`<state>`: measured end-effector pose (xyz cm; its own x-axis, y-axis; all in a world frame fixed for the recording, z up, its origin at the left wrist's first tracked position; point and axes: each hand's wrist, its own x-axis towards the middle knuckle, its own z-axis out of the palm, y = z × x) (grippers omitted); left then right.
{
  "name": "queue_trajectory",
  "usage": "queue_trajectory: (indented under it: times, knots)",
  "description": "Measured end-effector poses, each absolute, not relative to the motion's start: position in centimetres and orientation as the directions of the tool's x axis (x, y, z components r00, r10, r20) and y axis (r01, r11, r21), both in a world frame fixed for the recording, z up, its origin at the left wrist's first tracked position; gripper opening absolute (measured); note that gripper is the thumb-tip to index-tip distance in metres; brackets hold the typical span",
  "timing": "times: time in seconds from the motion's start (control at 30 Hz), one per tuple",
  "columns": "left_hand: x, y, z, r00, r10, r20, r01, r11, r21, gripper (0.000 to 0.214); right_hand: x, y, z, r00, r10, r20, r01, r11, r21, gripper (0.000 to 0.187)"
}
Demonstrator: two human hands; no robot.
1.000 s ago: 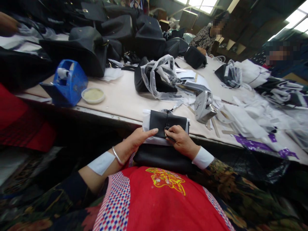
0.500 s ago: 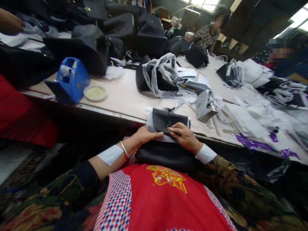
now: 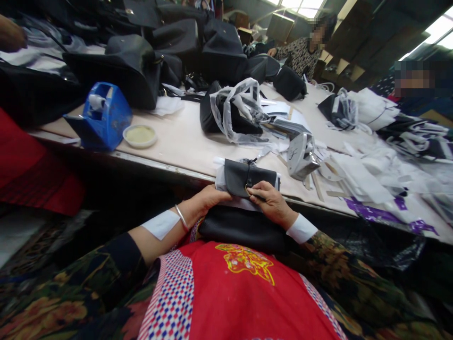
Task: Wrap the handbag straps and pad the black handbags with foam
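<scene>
Left hand (image 3: 208, 200) closed on the left end of a small black pouch (image 3: 249, 178), thumb on top. Right hand (image 3: 271, 203) w/ fingertips pinching at the strap near the pouch's centre clasp. Pouch lies over white wrapping (image 3: 243, 203) at the near table (image 3: 177, 139) edge, just above a larger black bag (image 3: 244, 229) resting against the red apron (image 3: 240, 293). On table, well apart: blue tape dispenser (image 3: 104, 115) w/ small dish (image 3: 139, 136) just beside it; bagged black purse (image 3: 230, 115) further back. Silver item (image 3: 300, 156) right of pouch, nature unclear.
</scene>
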<state>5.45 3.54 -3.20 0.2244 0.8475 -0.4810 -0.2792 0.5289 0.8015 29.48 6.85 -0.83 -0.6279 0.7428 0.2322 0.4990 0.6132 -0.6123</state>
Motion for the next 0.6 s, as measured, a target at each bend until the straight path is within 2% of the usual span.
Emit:
queue_trajectory:
  times: [0.23,0.43,0.6]
  knots:
    - [5.97,4.58,-3.99,0.015,0.846,-0.533,-0.049,0.534,0.844,0.059,29.71,6.91,-0.96,-0.621,0.754,0.215,0.497,0.591,-0.635,0.027]
    - [5.99,4.59,-4.21,0.078,0.830,-0.553,-0.063,0.558,0.828,0.045,30.09,7.41,-0.87,-0.602,0.781,0.165,0.467,0.512,-0.721,0.028]
    - [5.78,4.44,-4.17,0.108,0.825,-0.555,-0.079,0.564,0.822,0.040,30.12,7.49,-0.83,-0.591,0.793,0.152,0.474,0.493,-0.730,0.028]
